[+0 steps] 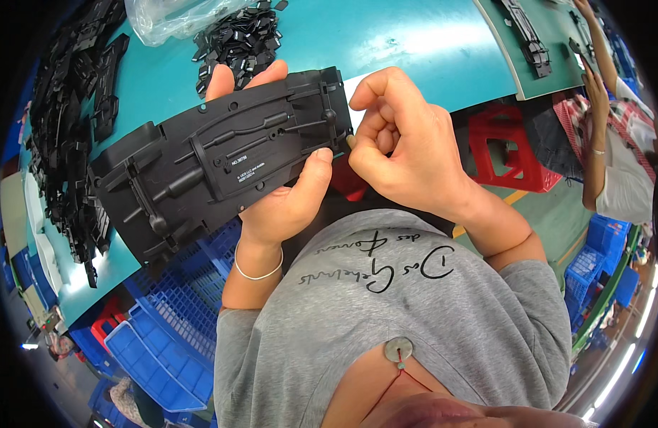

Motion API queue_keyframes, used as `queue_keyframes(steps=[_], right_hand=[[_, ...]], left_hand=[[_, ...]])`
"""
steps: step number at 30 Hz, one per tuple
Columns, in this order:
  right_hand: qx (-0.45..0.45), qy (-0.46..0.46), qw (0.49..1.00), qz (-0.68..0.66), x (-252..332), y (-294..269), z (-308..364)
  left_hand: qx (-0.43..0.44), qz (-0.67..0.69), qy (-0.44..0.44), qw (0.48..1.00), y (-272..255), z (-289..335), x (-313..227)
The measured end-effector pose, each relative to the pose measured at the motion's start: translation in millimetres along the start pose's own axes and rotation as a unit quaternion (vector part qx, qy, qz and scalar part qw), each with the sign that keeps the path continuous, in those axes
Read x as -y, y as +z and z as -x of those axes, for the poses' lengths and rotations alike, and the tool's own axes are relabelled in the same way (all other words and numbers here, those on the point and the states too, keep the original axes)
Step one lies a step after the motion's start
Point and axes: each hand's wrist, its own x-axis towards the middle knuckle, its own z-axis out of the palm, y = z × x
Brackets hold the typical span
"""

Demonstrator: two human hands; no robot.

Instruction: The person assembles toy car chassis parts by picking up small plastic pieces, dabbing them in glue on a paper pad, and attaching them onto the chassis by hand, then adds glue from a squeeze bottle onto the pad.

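A black moulded plastic toy car chassis (254, 170), with raised axle and shaft shapes, is held tilted above the table's front edge. My left hand (290, 203) grips it from below, thumb on the near edge and fingertips showing past the far edge. Close by its right end, my right hand (418, 146) is closed, thumb and index finger pinched at the chassis corner. Whatever sits in that pinch is too small and hidden to make out. Beyond the chassis lies a heap of small black plastic pieces (240, 39).
More long black chassis parts (65, 135) are piled along the left of the green table (386, 36). A clear plastic bag (175, 18) lies at the back. Blue crates (161, 353) stand below left, a red stool (504, 153) at right. Another person's arm (596, 107) reaches in far right.
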Motion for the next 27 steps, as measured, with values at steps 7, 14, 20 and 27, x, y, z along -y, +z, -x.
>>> queue_keyframes(steps=[7,14,20,27], right_hand=[[0.013,0.09,0.978,-0.187,-6.3,-15.6,2.5],[-0.008,0.184,0.932,-0.313,-24.5,-39.5,1.4],[-0.005,0.176,0.921,-0.347,-20.3,-45.8,0.7],[0.027,0.147,0.951,-0.27,-6.3,-32.2,9.0]], left_hand=[[-0.021,0.019,-0.026,0.999,1.9,-0.5,-0.6],[-0.045,0.042,-0.044,0.997,0.0,-1.3,-0.5],[-0.041,0.047,-0.043,0.997,0.6,0.4,-4.8],[-0.039,0.043,-0.053,0.997,1.3,0.7,-6.5]])
